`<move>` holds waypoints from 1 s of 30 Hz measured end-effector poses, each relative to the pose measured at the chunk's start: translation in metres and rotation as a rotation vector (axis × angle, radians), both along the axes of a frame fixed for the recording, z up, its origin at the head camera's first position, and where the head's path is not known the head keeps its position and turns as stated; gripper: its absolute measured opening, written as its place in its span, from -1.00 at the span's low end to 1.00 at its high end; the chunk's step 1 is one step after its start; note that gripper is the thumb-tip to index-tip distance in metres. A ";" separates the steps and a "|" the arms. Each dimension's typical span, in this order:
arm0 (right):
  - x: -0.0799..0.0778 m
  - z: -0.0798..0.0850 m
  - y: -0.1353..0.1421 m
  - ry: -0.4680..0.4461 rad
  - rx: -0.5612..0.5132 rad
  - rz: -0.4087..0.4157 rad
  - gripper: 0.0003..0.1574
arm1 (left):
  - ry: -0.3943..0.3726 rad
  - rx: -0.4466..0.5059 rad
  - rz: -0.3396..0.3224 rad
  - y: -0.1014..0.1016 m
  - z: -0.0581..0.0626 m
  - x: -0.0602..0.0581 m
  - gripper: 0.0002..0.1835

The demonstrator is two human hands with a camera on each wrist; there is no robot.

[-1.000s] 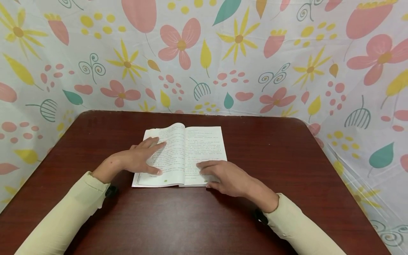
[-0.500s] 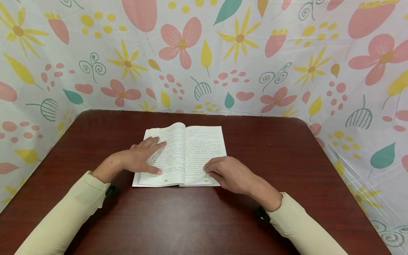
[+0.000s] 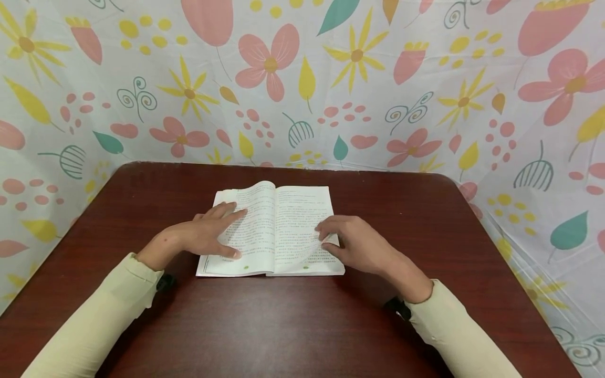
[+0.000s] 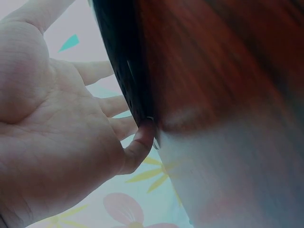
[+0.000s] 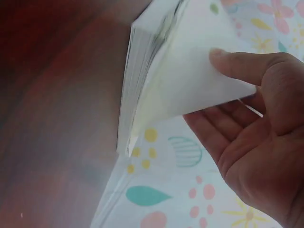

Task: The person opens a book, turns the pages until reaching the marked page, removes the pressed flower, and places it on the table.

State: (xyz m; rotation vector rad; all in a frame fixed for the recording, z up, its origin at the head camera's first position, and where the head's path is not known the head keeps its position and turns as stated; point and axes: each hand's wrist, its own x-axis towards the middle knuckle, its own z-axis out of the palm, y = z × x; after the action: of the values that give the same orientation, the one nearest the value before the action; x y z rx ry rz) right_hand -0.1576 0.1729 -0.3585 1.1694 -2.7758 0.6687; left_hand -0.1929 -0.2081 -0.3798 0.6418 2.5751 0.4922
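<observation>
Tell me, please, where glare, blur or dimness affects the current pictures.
Head view: soft glare on the table, and the book's print too small to read; left wrist: left hand dim against brighter cloth, table blurred; right wrist: table blurred, raised page pale and bright.

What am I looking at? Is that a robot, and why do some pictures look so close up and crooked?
No robot here! These are a person's own two bare hands, and the person wears cameras. The wide view comes from a camera on the head, looking forward and down. The close-up views come from a camera on each wrist, so they look tilted.

On the brown table lies an open book, with a flowery cloth behind. The left hand rests on the left side of the book, fingers spread. The right hand pinches a page between thumb and fingers; its wrist view shows that page lifted and bending.
</observation>
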 end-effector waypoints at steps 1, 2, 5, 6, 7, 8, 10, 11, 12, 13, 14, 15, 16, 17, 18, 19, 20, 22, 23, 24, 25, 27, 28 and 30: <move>-0.002 0.000 0.001 0.002 -0.014 -0.021 -0.55 | 0.000 0.001 0.001 0.000 0.000 0.000 0.20; -0.003 0.000 0.002 -0.002 -0.023 -0.046 -0.43 | 0.000 0.001 0.002 -0.001 -0.001 0.000 0.20; -0.007 -0.001 0.004 -0.041 -0.036 -0.130 -0.04 | -0.001 0.005 0.001 -0.002 -0.002 0.000 0.20; -0.007 -0.002 0.005 -0.066 -0.044 -0.158 0.05 | -0.001 0.007 0.000 -0.002 -0.002 0.001 0.20; -0.008 -0.002 0.004 -0.092 -0.058 -0.181 0.10 | 0.000 0.010 0.000 -0.003 -0.002 0.001 0.19; -0.008 -0.002 0.004 -0.126 -0.081 -0.198 0.14 | 0.002 0.012 -0.001 -0.003 -0.002 0.001 0.19; -0.008 -0.003 0.001 -0.194 -0.158 -0.198 0.08 | 0.005 0.016 -0.001 -0.003 -0.001 0.001 0.19; -0.007 -0.004 0.000 -0.233 -0.203 -0.188 0.04 | 0.006 0.017 -0.001 -0.003 -0.001 0.001 0.19; -0.006 -0.004 -0.003 -0.270 -0.254 -0.167 -0.01 | 0.007 0.016 0.000 -0.003 -0.001 0.001 0.19; -0.005 -0.004 -0.005 -0.310 -0.305 -0.134 -0.08 | 0.007 0.016 0.000 -0.003 -0.001 0.001 0.19; -0.004 -0.005 -0.008 -0.350 -0.354 -0.097 -0.14 | 0.006 0.015 0.000 -0.003 -0.001 0.000 0.19; -0.003 -0.005 -0.010 -0.382 -0.393 -0.056 -0.19 | 0.005 0.014 -0.001 -0.003 -0.001 0.000 0.19; -0.001 -0.005 -0.013 -0.411 -0.421 -0.024 -0.23 | 0.005 0.012 -0.002 -0.003 -0.001 0.000 0.20; 0.001 -0.005 -0.016 -0.436 -0.444 0.008 -0.26 | 0.005 0.011 -0.003 -0.003 -0.001 0.000 0.19; 0.003 -0.005 -0.018 -0.455 -0.457 0.037 -0.29 | 0.005 0.011 -0.004 -0.003 -0.001 -0.001 0.19; 0.006 -0.005 -0.020 -0.475 -0.467 0.063 -0.32 | 0.004 0.012 -0.004 -0.003 -0.001 -0.001 0.19; 0.008 -0.005 -0.023 -0.486 -0.467 0.081 -0.35 | 0.004 0.013 -0.005 -0.003 0.000 -0.001 0.19; 0.013 -0.004 -0.026 -0.502 -0.457 0.100 -0.38 | 0.002 0.015 -0.004 -0.002 0.000 -0.001 0.18; 0.015 -0.005 -0.028 -0.507 -0.449 0.107 -0.40 | 0.002 0.015 -0.004 -0.002 0.001 -0.001 0.18; 0.017 -0.005 -0.030 -0.515 -0.445 0.117 -0.40 | 0.001 0.015 -0.004 -0.002 0.001 -0.001 0.18; 0.020 -0.006 -0.032 -0.523 -0.439 0.123 -0.40 | 0.001 0.014 -0.004 -0.002 0.001 -0.001 0.19; 0.024 -0.006 -0.035 -0.540 -0.434 0.133 -0.37 | 0.002 0.012 -0.007 -0.002 0.001 -0.001 0.18; 0.026 -0.007 -0.036 -0.556 -0.436 0.142 -0.34 | 0.004 0.012 -0.010 -0.002 0.001 -0.001 0.17; 0.029 -0.007 -0.040 -0.570 -0.445 0.169 -0.26 | 0.007 0.021 -0.011 -0.002 0.000 -0.001 0.12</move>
State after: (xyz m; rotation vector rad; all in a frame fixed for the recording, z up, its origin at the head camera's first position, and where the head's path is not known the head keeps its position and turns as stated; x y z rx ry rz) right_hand -0.1284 0.1334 -0.3652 1.2655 -2.6924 1.7724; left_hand -0.1940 -0.2106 -0.3794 0.6650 2.5746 0.5150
